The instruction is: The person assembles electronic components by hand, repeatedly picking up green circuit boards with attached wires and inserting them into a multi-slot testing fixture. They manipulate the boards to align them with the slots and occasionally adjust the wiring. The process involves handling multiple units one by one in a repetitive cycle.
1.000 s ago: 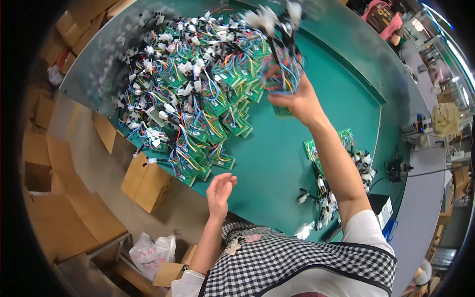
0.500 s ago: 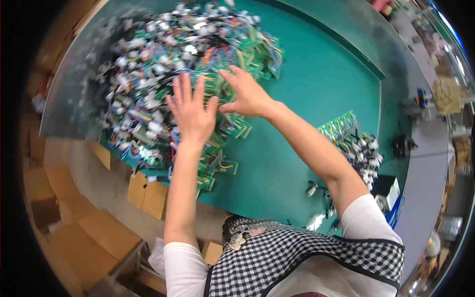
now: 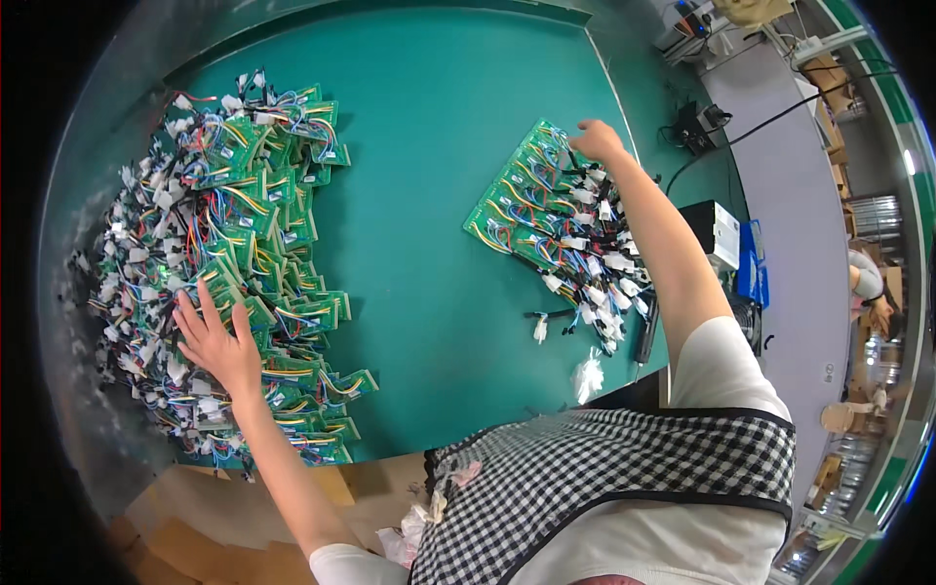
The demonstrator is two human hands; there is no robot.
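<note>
Teal work table, seen from above, fills most of the view. At 9 o'clock on it lies the large heap of green circuit boards with coloured wire harnesses and white connectors, spread from the table's far-left part down to its near edge. At 2 o'clock lies the smaller fan of circuit boards, overlapped in a neat row, their wires and white plugs trailing toward 4 o'clock.

Left hand, at 8 o'clock, lies flat with fingers spread wide on the large heap, palm down, pressing the boards rather than clasping one. Right hand, at 1 o'clock, rests on the far corner of the smaller fan; its fingers curl down onto the top board, but whether they pinch it cannot be told.

A loose white connector lead lies alone on the table just below the fan. Brown cardboard boxes stand under the table's near edge at 7 o'clock; their contents are not visible. The checked apron occupies 5 o'clock.
</note>
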